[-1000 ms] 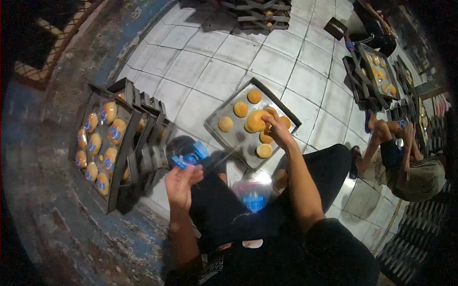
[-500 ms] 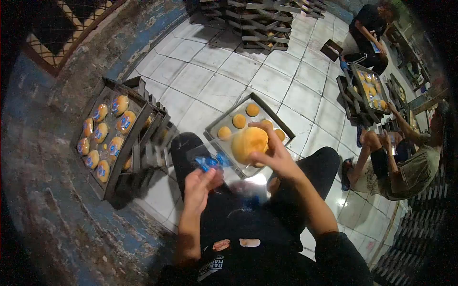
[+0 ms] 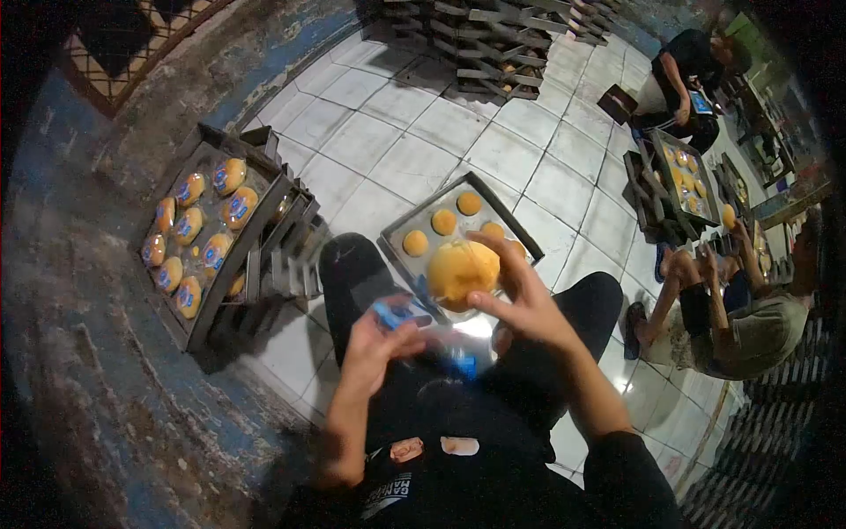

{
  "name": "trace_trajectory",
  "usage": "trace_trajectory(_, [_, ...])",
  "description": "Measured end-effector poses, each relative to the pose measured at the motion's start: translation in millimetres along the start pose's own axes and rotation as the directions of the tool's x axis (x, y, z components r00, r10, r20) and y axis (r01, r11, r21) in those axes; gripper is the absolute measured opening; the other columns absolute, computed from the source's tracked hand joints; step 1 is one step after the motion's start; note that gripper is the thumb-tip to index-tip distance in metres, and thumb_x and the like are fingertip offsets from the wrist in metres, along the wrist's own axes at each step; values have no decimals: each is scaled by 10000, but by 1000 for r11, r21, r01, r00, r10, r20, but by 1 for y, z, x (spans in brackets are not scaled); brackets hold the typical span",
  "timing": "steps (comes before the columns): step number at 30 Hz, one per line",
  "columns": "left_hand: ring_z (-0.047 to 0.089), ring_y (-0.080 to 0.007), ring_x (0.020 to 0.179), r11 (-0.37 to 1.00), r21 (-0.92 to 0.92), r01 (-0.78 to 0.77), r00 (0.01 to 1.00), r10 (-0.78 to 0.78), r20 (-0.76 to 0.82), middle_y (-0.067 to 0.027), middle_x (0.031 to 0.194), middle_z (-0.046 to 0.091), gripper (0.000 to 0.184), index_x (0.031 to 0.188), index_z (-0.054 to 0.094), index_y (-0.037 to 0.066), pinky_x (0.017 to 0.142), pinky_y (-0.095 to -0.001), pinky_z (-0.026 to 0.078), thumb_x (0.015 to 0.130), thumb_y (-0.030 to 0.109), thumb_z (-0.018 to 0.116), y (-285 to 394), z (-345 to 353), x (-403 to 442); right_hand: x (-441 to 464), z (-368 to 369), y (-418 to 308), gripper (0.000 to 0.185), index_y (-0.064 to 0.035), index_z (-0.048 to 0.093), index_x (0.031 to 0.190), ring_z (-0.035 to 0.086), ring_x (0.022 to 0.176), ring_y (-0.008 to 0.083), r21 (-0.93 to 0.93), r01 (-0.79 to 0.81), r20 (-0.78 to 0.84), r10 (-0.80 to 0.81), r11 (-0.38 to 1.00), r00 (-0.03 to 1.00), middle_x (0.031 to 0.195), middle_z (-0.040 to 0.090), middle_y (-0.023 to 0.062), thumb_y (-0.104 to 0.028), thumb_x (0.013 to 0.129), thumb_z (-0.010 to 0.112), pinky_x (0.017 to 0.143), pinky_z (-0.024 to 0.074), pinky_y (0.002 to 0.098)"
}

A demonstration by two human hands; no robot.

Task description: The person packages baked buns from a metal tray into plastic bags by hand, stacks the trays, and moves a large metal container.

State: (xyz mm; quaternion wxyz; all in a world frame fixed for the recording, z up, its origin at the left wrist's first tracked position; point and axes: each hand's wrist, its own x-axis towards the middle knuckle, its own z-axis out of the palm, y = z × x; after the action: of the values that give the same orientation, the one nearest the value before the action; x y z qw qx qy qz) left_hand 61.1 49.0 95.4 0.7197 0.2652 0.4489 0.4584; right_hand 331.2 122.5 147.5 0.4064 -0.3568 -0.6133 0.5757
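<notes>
My right hand (image 3: 522,304) grips a round golden bun (image 3: 462,271) between thumb and fingers. To its left, my left hand (image 3: 377,346) pinches a clear plastic bag with blue print (image 3: 393,312), partly smeared by motion. The bag stretches toward the bun; I cannot tell whether the bun is inside it. Under the bun lies a dark-rimmed tray (image 3: 388,245) with several smaller-looking buns (image 3: 443,221) on it. More clear plastic with a blue patch (image 3: 461,363) shows over my lap.
On the left, a stack of trays (image 3: 240,257) carries several bagged buns (image 3: 189,227). Stacked trays (image 3: 493,44) stand at the back on white tiles. Two other people sit on the right, one in a light shirt (image 3: 765,333), beside another tray of buns (image 3: 687,176).
My right hand and the bun stay nearly in place. My left hand has shifted slightly, and the bag's blue print has turned. On the right, a person's hand now holds a bun beside the tray.
</notes>
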Motion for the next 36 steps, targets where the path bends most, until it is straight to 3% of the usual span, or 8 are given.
trace_trajectory(4, [671,-293,1237,988,22,151,900,-147,411,-184,1349,662,849,1582,347,-16,1086,-418,542,903,139,833,17,-28,4,-2,-16,-37,827,-12,366,1508,608,1320,265,-157,-195,209,226,968,951,1427,567,193,-286,909,865,1144,459,400])
trace_trajectory(8, [652,-128,1122,908,418,8,765,-275,583,-58,1240,712,571,1417,576,-4,990,-334,536,934,163,829,25,-7,14,2,-4,-37,848,-14,406,1479,650,1207,271,-280,-195,350,289,940,891,1294,639,190,-318,860,899,995,538,397])
trace_trajectory(11, [658,-138,1122,915,402,36,784,-275,556,-56,1249,711,507,1365,615,-3,1000,-327,535,938,164,831,23,-7,13,6,-12,-56,617,-10,616,1311,644,1095,345,-561,220,425,49,798,904,1259,595,185,-339,852,864,955,541,412])
trace_trajectory(21, [642,-144,1205,910,415,-3,758,-268,595,-57,1309,683,691,1473,508,1,1073,-336,516,897,130,868,36,20,10,22,0,-95,497,3,711,1227,694,1046,351,-508,330,716,177,795,676,1128,689,202,-273,838,853,889,564,442])
trace_trajectory(23, [629,-155,1240,937,346,50,729,-271,628,-71,1350,657,775,1523,448,-9,1093,-351,510,878,79,870,39,30,11,31,17,-114,394,1,736,1182,721,997,358,-589,205,761,451,782,467,1053,747,211,-236,878,813,878,572,437])
trace_trajectory(28, [546,-185,1373,981,168,-101,796,-21,605,-133,1529,506,916,1640,309,58,1117,-388,504,888,9,830,10,26,17,46,-1,-90,304,-58,758,1195,754,927,334,-704,363,659,373,610,653,1022,778,149,-160,909,764,814,591,430])
trace_trajectory(30, [537,-195,1390,982,179,-50,998,41,53,-152,1564,473,909,1654,307,93,1097,-424,518,905,34,818,-2,28,21,48,14,-114,276,-105,782,1163,763,924,288,-885,403,465,442,231,767,982,775,109,-189,900,770,772,611,411])
trace_trajectory(36, [523,-439,1407,559,-765,320,913,34,407,-211,1593,470,750,1618,344,85,1120,-722,437,1085,607,421,-12,12,63,6,65,-17,289,-20,726,1126,768,909,277,-739,662,652,-115,124,750,1062,742,146,-173,887,670,658,622,423])
